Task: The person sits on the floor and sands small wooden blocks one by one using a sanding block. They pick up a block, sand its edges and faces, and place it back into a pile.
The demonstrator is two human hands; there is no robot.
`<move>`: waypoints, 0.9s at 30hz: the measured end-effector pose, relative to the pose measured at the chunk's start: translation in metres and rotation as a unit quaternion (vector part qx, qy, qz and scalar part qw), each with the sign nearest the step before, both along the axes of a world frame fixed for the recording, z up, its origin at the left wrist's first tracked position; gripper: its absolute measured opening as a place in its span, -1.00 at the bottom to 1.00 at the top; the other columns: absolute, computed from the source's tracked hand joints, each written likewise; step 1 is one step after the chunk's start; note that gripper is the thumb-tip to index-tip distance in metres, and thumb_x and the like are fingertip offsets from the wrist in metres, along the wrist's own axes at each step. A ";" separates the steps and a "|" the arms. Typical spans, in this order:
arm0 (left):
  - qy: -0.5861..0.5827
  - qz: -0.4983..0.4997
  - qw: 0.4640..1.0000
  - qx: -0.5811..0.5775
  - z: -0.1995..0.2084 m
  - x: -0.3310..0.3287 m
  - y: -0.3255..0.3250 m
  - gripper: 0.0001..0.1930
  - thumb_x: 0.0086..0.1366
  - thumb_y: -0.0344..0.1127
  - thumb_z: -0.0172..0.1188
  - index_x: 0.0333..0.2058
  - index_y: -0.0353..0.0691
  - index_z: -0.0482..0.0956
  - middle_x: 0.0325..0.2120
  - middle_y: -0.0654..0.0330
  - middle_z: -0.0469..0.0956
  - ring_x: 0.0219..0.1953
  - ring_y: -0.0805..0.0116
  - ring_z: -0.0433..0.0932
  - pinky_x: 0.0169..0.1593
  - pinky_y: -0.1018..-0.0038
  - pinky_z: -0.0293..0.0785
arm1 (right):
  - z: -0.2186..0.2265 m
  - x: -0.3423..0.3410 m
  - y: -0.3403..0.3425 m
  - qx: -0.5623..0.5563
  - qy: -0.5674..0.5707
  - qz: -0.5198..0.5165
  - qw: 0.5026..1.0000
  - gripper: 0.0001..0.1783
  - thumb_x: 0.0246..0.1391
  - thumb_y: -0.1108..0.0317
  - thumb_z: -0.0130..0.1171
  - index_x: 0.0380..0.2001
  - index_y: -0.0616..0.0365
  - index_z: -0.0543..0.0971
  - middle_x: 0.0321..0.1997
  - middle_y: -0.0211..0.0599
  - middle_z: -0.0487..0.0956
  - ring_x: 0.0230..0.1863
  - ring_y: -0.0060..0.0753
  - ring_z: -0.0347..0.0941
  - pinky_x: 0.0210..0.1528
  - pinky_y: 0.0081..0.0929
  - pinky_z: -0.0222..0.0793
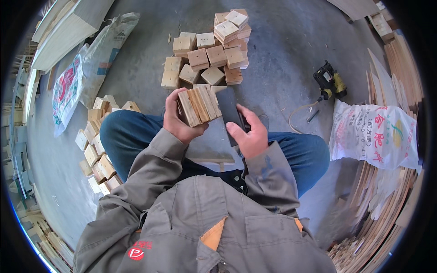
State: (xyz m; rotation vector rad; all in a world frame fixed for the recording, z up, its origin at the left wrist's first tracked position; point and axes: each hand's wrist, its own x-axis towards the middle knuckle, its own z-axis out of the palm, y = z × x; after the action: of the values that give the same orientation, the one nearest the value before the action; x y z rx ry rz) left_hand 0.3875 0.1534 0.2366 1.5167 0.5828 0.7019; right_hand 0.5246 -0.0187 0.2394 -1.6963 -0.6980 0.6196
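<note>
My left hand (180, 123) is closed around a layered plywood block (199, 106), its striped edges facing up between my knees. Thumb and fingers grip it from the left and below. Just right of the block, my right hand (252, 137) clasps a dark flat rectangular tool (227, 107), thumb on its near side and fingers over its right side. The tool stands close beside the block's right end; whether they touch is unclear. Beyond my hands, a pile of wooden blocks (216, 58) rests on the concrete floor.
More wooden blocks (93, 152) are heaped beside my left knee. A black-and-yellow power tool (330, 79) with a hose (298, 111) lies at the right. A white printed sack (373, 134) sits on stacked boards (364, 200) there; another sack (68, 95) lies at the left.
</note>
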 end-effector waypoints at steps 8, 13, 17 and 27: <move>0.006 -0.004 1.000 0.014 0.001 -0.002 0.007 0.11 -0.21 -0.54 0.60 0.30 -0.15 0.06 0.10 0.10 0.40 0.17 0.28 0.49 0.25 0.32 0.47 | 0.057 0.005 -0.004 0.147 0.080 -0.040 0.985 -0.35 0.14 0.37 0.39 0.24 0.41 0.42 0.14 -0.04 0.55 0.10 -0.32 0.51 0.18 -0.40 0.41; -0.004 -0.017 1.000 -0.011 0.002 -0.005 0.010 0.09 -0.19 -0.57 0.57 0.30 -0.16 0.06 0.10 0.09 0.41 0.17 0.26 0.50 0.25 0.29 0.48 | 0.029 0.004 -0.003 0.064 -0.017 0.035 0.997 -0.34 0.07 0.37 0.44 0.21 0.37 0.47 0.11 0.04 0.59 0.13 -0.25 0.53 0.20 -0.39 0.40; -0.020 0.017 0.999 0.025 -0.004 -0.005 0.018 0.09 -0.20 -0.57 0.57 0.29 -0.17 0.07 0.10 0.09 0.41 0.17 0.26 0.50 0.23 0.30 0.49 | 0.008 0.008 -0.007 0.003 0.031 -0.004 1.000 -0.36 0.06 0.37 0.46 0.19 0.35 0.50 0.07 -0.06 0.61 0.12 -0.33 0.52 0.21 -0.40 0.40; -0.024 0.038 0.999 0.009 -0.008 -0.006 0.019 0.03 -0.22 -0.58 0.53 0.26 -0.23 0.14 0.09 0.09 0.48 0.15 0.26 0.53 0.27 0.25 0.47 | 0.014 -0.002 0.000 -0.004 0.030 0.013 0.999 -0.42 0.02 0.26 0.45 0.09 0.29 0.58 0.05 0.08 0.61 0.11 -0.04 0.56 0.20 -0.27 0.41</move>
State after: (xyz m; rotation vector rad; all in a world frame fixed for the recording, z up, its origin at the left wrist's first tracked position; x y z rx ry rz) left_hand 0.3818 0.1726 0.2289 1.4967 0.6008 0.8024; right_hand 0.5226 -0.0185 0.2539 -1.6709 -0.6759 0.6888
